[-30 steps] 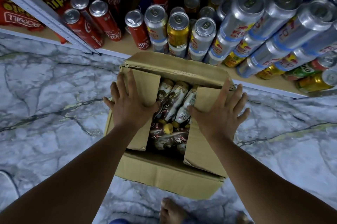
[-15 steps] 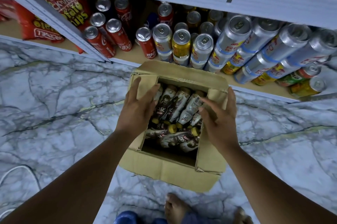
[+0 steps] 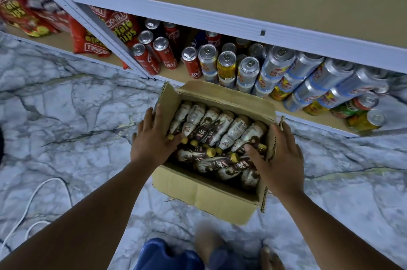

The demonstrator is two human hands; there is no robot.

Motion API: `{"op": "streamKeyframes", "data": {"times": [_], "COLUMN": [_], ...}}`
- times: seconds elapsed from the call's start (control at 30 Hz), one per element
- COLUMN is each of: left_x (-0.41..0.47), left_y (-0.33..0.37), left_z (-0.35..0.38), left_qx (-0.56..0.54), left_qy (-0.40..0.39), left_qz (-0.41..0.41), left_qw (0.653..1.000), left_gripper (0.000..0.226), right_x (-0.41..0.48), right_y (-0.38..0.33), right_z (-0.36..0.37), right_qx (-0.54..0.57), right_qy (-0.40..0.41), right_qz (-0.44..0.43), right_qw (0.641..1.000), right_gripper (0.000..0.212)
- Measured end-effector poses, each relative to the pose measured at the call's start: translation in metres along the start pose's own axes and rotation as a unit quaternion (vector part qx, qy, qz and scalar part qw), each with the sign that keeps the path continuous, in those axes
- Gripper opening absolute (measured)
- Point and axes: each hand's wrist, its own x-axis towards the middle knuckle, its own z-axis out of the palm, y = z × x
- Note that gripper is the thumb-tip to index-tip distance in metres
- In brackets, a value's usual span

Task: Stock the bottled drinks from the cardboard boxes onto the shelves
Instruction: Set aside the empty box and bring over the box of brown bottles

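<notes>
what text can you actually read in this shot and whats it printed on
"Potato Chips": red snack bags.
"Jack n Jill", upside down: the same bags.
"Coca-Cola" script: red cans.
"78C": brown bottles in the cardboard box.
Silver cans: red lettering too blurred to read.
Small print on the bottles: too small to read.

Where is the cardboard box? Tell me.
In the head view, the cardboard box sits on the marble floor at centre, before the bottom shelf of cans, between the left hand and right hand.
</notes>
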Motion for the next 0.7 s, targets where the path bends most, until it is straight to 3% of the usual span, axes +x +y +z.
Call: {"op": "streamKeyframes", "data": {"times": [0.33, 0.5, 0.6, 0.7], "left_x": [0.01, 0.033, 0.049, 0.062], "left_y": [-0.008, -0.018, -0.027, -0.032], "left_z": [0.005, 0.022, 0.04, 0.058], "left_qx": [0.096, 0.174, 0.141, 0.049], "left_qy": [-0.031, -0.006, -0.035, -0.095], "left_qz": [-0.081, -0.07, -0.054, -0.056], "left_qw": [0.992, 0.982, 0.988, 0.993], "left_gripper": [0.124, 0.121, 0.121, 0.119], "right_x": [-0.001, 0.005, 0.013, 0.021], "right_y": [0.044, 0.066, 0.069, 0.066], "right_z": [-0.032, -0.025, -0.008, 0.015], "right_qx": [-0.046, -0.171, -0.201, -0.131], "right_qy": [-0.063, -0.049, -0.078, -0.136], "right_qz": [0.083, 0.13, 0.143, 0.152], "right_qw": [0.993, 0.975, 0.966, 0.97], "right_gripper": [0.121, 0.128, 0.128, 0.123]}}
